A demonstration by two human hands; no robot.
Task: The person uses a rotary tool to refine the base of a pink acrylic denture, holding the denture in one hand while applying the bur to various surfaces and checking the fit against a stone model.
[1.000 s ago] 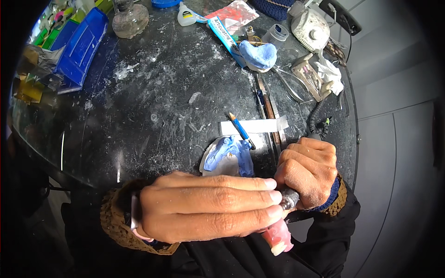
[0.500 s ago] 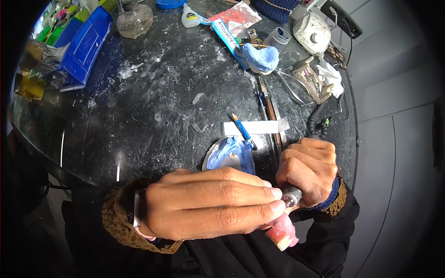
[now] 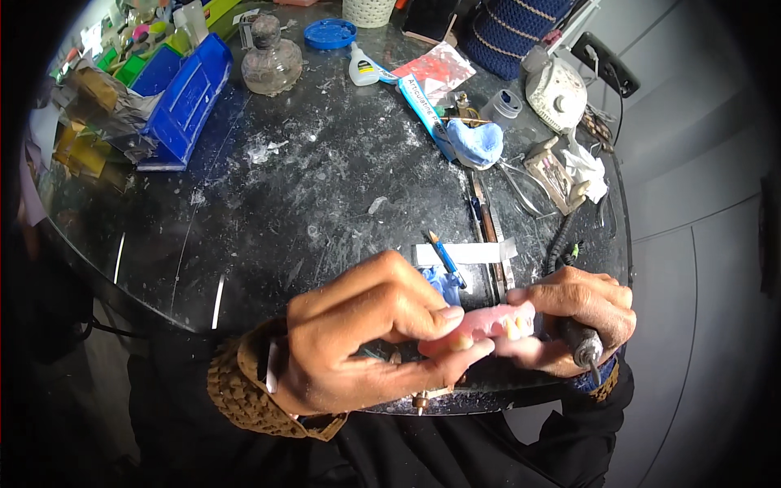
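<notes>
A pink partial denture [image 3: 488, 320] with a few cream teeth is held up between both hands. My left hand [image 3: 366, 342] pinches its left end between thumb and fingers. My right hand [image 3: 582, 313] grips the other end with thumb and forefinger. A dark rotary handpiece [image 3: 582, 345] is also tucked in the right hand, its thin tip pointing down and away from the denture. Behind the left fingers a blue-coated dental model [image 3: 443, 285] is mostly hidden. A blue pencil [image 3: 447, 262] rests across a white paper strip [image 3: 480, 253] just beyond.
Long hand tools [image 3: 489, 224] lie past the strip. Farther back are another blue-coated model [image 3: 475, 145], a long blue-and-white packet [image 3: 423, 110] and a cream machine [image 3: 557, 98]. Blue bins [image 3: 183, 114] and a glass burner [image 3: 272, 65] stand far left. White dust covers the black table.
The denture has turned from hanging downward to lying level between both hands. My right fingers now grip it too, and the handpiece has swung away from it. The view has shifted.
</notes>
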